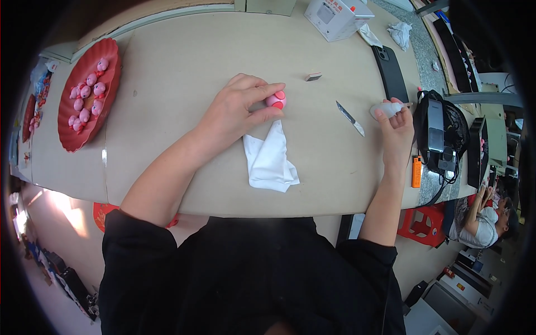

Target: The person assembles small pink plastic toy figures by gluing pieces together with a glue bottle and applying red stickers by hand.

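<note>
My left hand (245, 100) pinches a small round pink figurine (277, 99) with red patches between thumb and fingers, just above the table. Right below it lies a folded white cloth (268, 159). At the right, my right hand (397, 125) is closed around a small translucent squeeze bottle (382, 109) with a thin nozzle pointing right. A craft knife blade (350, 118) rests on the table between the two hands. Farther back is a small block (314, 76), pale on top and dark on its side.
A red scalloped tray (67, 131) at the left holds several pink figurines (91, 79). On the right are a black phone (391, 72), a white box (338, 19), an orange lighter (416, 172), crumpled tissue (400, 34) and a black mesh bag (455, 125). Another person (486, 226) sits beyond.
</note>
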Available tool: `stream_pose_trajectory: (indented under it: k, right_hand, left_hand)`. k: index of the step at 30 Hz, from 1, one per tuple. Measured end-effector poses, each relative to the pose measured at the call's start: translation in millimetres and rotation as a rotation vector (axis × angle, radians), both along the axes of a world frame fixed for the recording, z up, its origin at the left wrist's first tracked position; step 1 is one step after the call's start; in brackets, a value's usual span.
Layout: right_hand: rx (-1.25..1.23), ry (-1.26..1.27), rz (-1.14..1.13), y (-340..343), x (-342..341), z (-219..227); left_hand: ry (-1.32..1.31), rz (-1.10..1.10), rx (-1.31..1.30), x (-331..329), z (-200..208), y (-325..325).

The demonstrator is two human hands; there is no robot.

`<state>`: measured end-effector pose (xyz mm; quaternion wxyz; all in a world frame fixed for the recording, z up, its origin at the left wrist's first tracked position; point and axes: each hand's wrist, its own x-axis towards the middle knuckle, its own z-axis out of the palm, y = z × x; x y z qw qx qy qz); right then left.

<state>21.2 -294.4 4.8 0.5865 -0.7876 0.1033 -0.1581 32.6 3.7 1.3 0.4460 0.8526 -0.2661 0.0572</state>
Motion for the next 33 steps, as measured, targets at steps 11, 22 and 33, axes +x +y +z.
stream_pose_trajectory:
  k: [11,22,33]
  right_hand:
    - [-0.841,0.291,0.339,141.5,-45.3,27.6]
    - [-0.405,-0.003,0.56,104.8,1.2,29.7]
    - [-0.257,-0.088,0.625,118.3,7.1,6.9]
  left_hand:
    - [-0.024,0.014,-0.046,1.6,-6.2,2.4]
    - [0.0,-0.018,-0.008,1.8,-4.6,2.3]
    - [-0.015,0.0,-0.024,2.9,-7.9,2.2]
